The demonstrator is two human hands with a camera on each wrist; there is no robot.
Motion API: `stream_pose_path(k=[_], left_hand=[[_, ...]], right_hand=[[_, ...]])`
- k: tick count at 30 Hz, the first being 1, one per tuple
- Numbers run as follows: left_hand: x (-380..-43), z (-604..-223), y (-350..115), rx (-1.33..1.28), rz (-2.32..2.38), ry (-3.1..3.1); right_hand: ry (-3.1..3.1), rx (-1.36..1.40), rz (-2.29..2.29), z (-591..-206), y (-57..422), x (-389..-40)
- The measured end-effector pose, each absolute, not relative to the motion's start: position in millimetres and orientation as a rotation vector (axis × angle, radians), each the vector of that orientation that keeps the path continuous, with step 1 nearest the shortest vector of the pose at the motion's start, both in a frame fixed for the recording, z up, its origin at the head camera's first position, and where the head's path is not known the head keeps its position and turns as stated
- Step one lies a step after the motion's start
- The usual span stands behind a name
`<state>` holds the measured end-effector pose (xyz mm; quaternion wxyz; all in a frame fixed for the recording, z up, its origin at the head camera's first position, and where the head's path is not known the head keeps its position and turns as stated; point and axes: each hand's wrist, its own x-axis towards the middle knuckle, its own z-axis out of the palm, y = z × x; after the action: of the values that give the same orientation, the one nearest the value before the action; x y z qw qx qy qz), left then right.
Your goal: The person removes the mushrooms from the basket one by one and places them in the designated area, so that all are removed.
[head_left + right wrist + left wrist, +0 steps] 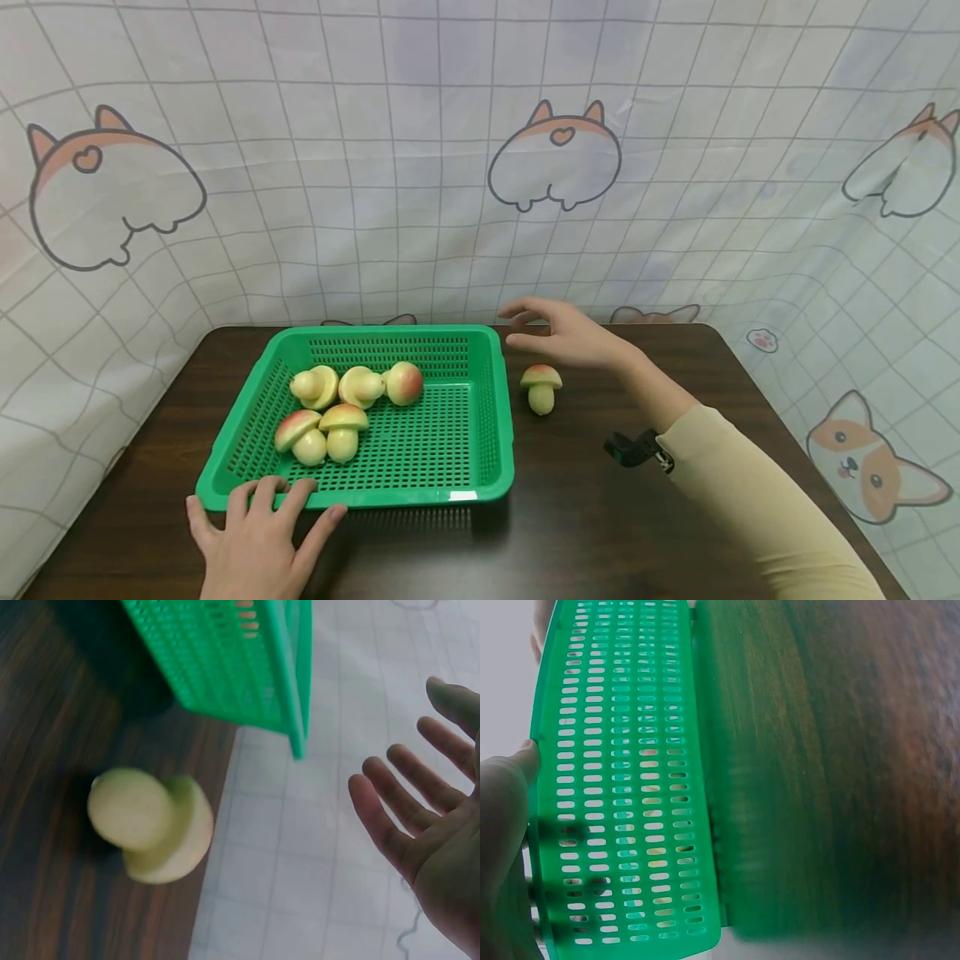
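A green plastic basket [491,492] with slotted walls sits on the dark table. Several toy mushrooms lie inside it toward the left, including a yellow-capped mushroom [343,433] and one with a red cap [405,383]. My left hand [255,533] holds the basket's near rim at the left corner, fingers hooked over it and thumb [526,759] against the rim. My right hand [566,333] hovers beyond the basket's right side, fingers loosely spread and holding nothing. Below it, a single toy mushroom [541,389] stands on the table outside the basket.
The brown wooden table [585,533] extends around the basket. A white grid-patterned cloth [435,208] with cartoon corgis hangs behind and along both sides. A black strap with a small device [633,450] sits at my right sleeve.
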<state>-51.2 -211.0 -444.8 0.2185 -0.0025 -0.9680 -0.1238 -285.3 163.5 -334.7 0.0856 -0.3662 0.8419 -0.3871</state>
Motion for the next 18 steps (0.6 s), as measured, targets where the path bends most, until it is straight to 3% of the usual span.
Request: stream_pose_path(k=[18], left_hand=[[-51.5,-446.0,-210.8,-0.006,-0.354,-2.673]], right_hand=[[2.409,-1.298,-1.080,-326.1,96.0,-287.7]])
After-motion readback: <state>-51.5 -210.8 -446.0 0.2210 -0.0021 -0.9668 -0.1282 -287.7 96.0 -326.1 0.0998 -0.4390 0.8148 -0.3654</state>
